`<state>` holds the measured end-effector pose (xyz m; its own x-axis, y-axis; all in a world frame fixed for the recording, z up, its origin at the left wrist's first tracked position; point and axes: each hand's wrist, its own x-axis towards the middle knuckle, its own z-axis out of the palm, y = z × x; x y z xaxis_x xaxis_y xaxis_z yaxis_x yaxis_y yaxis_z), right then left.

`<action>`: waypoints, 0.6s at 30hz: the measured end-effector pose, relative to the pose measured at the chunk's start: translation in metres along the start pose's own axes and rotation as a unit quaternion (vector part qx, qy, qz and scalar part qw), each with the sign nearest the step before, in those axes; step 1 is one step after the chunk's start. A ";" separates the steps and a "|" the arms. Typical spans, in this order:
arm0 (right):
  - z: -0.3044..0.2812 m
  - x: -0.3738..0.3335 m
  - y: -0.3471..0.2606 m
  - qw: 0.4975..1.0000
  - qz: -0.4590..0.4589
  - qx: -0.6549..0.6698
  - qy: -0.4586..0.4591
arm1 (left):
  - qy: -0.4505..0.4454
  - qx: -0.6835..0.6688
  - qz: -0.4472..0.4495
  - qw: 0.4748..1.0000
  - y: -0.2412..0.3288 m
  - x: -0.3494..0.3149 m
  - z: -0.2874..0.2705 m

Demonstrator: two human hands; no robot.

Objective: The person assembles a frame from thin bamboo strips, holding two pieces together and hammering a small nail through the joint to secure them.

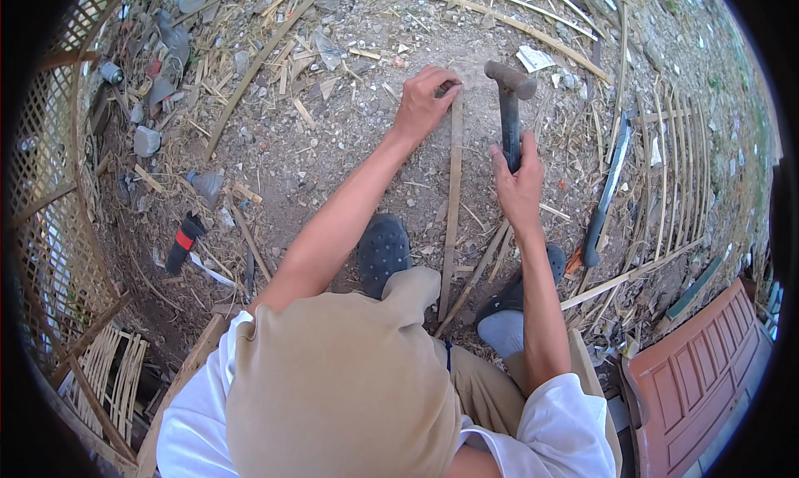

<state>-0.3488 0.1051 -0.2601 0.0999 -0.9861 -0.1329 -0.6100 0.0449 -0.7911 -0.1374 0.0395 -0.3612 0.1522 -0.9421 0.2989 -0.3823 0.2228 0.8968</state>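
My right hand (521, 178) is wrapped around the dark handle of a hammer (509, 104). The hammer stands head up, its rusty metal head at the far end. To its left, my left hand (426, 104) is closed, thumb and fingers pinched together at the far end of a long, narrow wooden strip (454, 187). Something small and dark shows at those fingertips, but I cannot make out what it is. The strip runs back toward me between my feet, which wear dark clogs (384, 249).
A long blade with a dark handle (595, 232) lies at the right, beside a slatted wooden frame (674, 170). Brown moulded panel (699, 370) at lower right; lattice (58, 170) along the left. A black and red object (184, 242), strips and wood chips litter the dirt.
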 end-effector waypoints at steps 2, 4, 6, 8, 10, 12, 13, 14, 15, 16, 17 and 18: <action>-0.006 0.006 -0.004 0.999 0.009 -0.034 -0.041 | 0.003 0.009 0.007 1.000 -0.001 0.000 -0.001; -0.013 0.010 -0.003 0.994 0.014 -0.048 -0.093 | 0.006 0.012 0.012 1.000 -0.002 -0.001 -0.001; -0.016 0.009 -0.010 0.992 -0.003 -0.073 -0.098 | 0.008 0.014 0.008 1.000 -0.002 -0.003 -0.004; -0.018 0.004 -0.018 0.992 -0.011 -0.078 -0.097 | 0.007 0.019 0.006 1.000 -0.001 -0.002 -0.003; -0.008 0.002 -0.005 0.993 -0.057 -0.075 -0.072 | 0.004 0.025 0.008 1.000 0.000 -0.003 -0.003; -0.002 0.006 0.003 0.993 -0.066 -0.080 -0.058 | 0.006 0.028 0.020 0.999 -0.001 0.000 -0.001; -0.001 0.007 0.007 0.994 -0.049 -0.084 -0.059 | 0.006 0.029 0.024 0.999 -0.001 -0.001 -0.001; 0.002 0.010 0.005 0.994 -0.033 -0.086 -0.062 | 0.007 0.033 0.025 0.999 -0.003 -0.002 -0.002; 0.002 0.010 0.002 0.995 -0.038 -0.082 -0.048 | 0.008 0.037 0.027 0.999 -0.004 -0.003 -0.003; 0.001 0.010 -0.001 0.996 -0.043 -0.077 -0.034 | 0.010 0.032 0.025 0.999 -0.006 -0.001 -0.002; 0.000 0.007 -0.005 0.996 -0.044 -0.072 -0.018 | 0.009 0.025 0.021 0.999 -0.005 0.000 -0.001; 0.002 0.006 -0.002 0.995 -0.060 -0.079 -0.013 | 0.008 0.019 0.018 1.000 -0.004 0.000 -0.002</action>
<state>-0.3459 0.0997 -0.2608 0.1993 -0.9781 -0.0601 -0.7079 -0.1012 -0.6991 -0.1345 0.0385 -0.3640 0.1513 -0.9295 0.3365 -0.4214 0.2473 0.8725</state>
